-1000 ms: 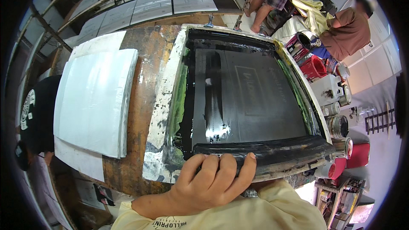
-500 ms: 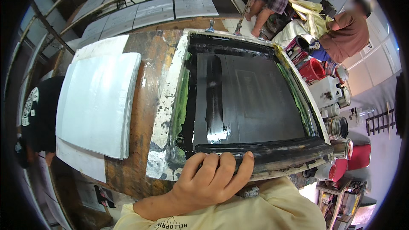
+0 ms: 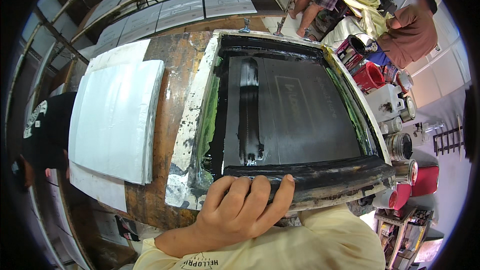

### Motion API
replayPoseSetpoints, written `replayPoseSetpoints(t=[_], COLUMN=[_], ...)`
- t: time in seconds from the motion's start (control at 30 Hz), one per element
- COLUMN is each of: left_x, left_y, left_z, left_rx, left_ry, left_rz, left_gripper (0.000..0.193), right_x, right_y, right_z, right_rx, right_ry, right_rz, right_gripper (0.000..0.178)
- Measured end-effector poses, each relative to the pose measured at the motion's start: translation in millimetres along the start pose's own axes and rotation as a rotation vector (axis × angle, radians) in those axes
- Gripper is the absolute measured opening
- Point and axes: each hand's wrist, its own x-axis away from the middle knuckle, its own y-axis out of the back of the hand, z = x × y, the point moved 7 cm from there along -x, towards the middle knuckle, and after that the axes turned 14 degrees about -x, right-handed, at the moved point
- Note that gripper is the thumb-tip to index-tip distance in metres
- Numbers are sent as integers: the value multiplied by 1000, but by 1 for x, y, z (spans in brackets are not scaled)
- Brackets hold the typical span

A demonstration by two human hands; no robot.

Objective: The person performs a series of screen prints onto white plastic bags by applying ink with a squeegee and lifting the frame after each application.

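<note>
"What's the stained brown wooden worktop (image 3: 175,80) carrying?"

"A paint-flecked white rectangular frame (image 3: 196,95); a stack of white sheets (image 3: 112,120) is lying left of it."

"The long black ink-coated bar (image 3: 330,177)?"

"Resting along the frame's near side; the grip of the left hand (image 3: 240,210) is clasping it. The right hand's, I can't tell."

lilac wall (image 3: 452,185), right | white floor (image 3: 271,23), beyond | metal rack (image 3: 64,39), left | shelf (image 3: 397,243), lower right

A: What do we see around the white jug (image 3: 384,102)?
B: Just beyond it we spot a red bucket (image 3: 367,77); farther off, a co-worker (image 3: 412,32) in brown.
A: And on its near side?
B: We see a metal tin (image 3: 405,171); right of the jug, a dark wall rack (image 3: 449,141).
</note>
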Motion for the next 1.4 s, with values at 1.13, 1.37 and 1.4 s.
replayPoseSetpoints(t=[1.13,1.37,1.4], left_x=[2,6,7], left_y=[2,0,0], left_z=[-1,-2,-3], left_rx=[1,-7,39], left_ry=[1,-10,-5], left_rz=[-3,-8,33], left_gripper=[27,28,29], right_x=[113,248,271], right_y=[-21,-38,-34], right_z=[-77,-101,-102], right_rx=[-649,-1104,-1152], right_ry=[-320,-569,-600], right_rz=[-23,108,136], right_gripper=[48,49,49])
